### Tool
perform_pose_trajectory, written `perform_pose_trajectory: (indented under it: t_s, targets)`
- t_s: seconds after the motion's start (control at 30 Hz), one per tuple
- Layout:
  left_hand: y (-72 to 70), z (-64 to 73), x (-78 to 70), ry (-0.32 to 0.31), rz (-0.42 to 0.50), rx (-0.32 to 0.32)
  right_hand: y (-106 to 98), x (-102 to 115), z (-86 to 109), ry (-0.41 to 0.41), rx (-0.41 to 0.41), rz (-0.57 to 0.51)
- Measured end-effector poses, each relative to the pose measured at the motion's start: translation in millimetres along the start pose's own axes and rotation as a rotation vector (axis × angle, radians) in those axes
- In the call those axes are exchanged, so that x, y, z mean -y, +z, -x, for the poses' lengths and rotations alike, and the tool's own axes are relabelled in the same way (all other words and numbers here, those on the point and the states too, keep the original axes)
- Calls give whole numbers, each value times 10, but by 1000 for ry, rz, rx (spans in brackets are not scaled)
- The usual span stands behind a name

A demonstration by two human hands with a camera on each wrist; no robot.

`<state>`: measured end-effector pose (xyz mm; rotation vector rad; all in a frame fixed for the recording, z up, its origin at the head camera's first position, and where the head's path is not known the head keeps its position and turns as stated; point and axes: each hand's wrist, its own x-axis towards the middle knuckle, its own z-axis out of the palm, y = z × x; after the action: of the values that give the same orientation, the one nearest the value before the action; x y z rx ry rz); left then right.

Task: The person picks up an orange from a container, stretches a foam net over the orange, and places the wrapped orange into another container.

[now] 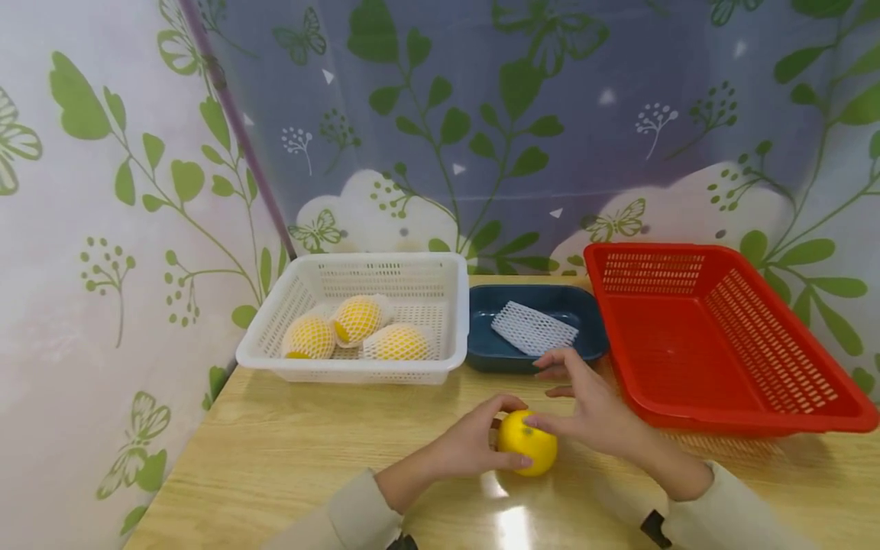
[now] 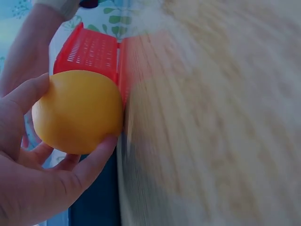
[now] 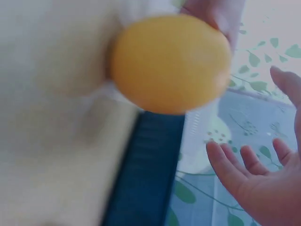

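Note:
My left hand (image 1: 474,439) holds a yellow orange (image 1: 532,451) over the front part of the table, its thumb on the near side and fingers round the far side. In the left wrist view the bare, smooth skin of the orange (image 2: 80,113) shows between thumb and fingers. My right hand (image 1: 594,409) hovers beside it with fingers spread and the thumb overlapping the fruit's top. From the right wrist, that hand (image 3: 263,183) appears apart from the orange (image 3: 171,63). Beyond the hands, a white foam net sleeve (image 1: 532,328) lies flat in a dark blue tray (image 1: 481,363).
At the back left stands a white basket (image 1: 357,374) with three fruits in foam nets, among them the middle one (image 1: 359,319). A red basket (image 1: 687,344) stands at the right, beside the blue tray. Patterned cloth (image 1: 426,114) hangs behind the wooden table (image 1: 275,451).

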<state>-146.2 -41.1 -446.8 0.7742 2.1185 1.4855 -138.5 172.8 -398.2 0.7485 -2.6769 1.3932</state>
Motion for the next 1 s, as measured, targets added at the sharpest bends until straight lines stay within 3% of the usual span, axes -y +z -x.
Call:
perform_pose_trajectory:
  t_s: [0.2,0.37,0.53,0.77,1.0]
  targets:
    - [20,7,-28,38,-141,12,-89,88,-333,24,-158,108]
    - [34,12,-37,81,-261,19,-134,102,-607,103,-197,235]
    - [37,26,-47,67,-257,26,-166,58,-820,239,-152,340]
    - [38,28,-67,61,-269,41,-149,-54,-1053,429,-50,404]
    - [37,24,-72,55,-289,50,-68,-207,-1187,550,82,484]
